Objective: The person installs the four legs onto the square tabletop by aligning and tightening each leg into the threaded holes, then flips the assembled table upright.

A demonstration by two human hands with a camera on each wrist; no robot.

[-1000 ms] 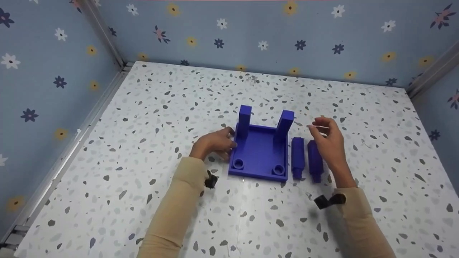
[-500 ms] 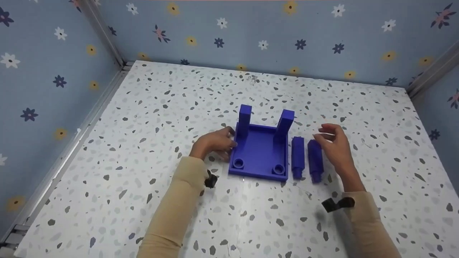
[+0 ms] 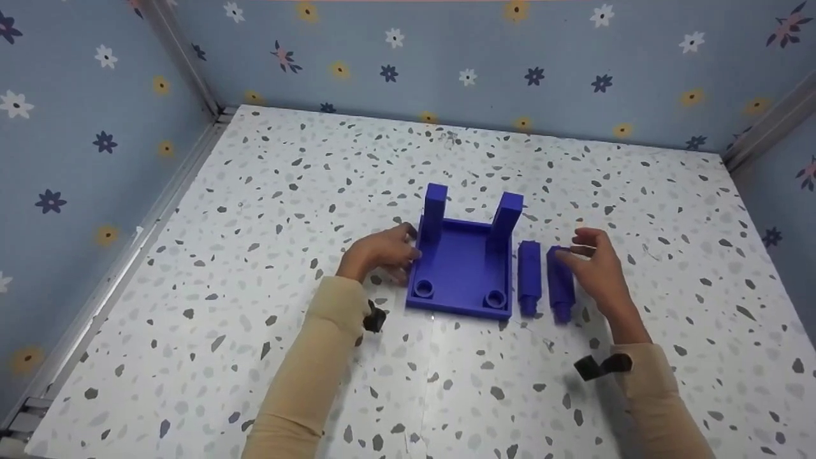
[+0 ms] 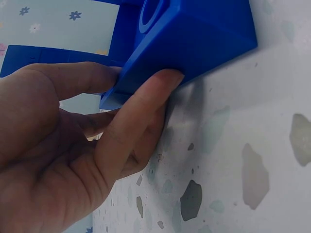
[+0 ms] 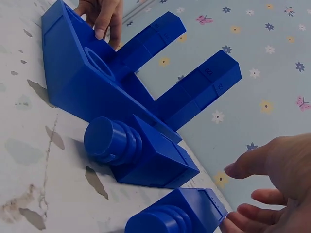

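On speckled tabletop [image 3: 306,191], left hand [image 3: 381,251] pinching square blue tray [image 3: 460,274], right hand [image 3: 599,271] spread beside threaded, squared leg [image 3: 561,284]

The blue tray [image 3: 460,268] can be entered over its near wall [image 3: 459,310]; its far corners are blocked by upright legs [image 3: 436,210], its left side by the left hand [image 3: 382,250]. Only a narrow gap is left between two loose legs [image 3: 530,271], the outer crowded by the right hand [image 3: 599,271].

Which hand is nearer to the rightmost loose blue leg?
Right. The right hand is by the far end of that loose leg; the left hand holds the left edge of the blue tray.
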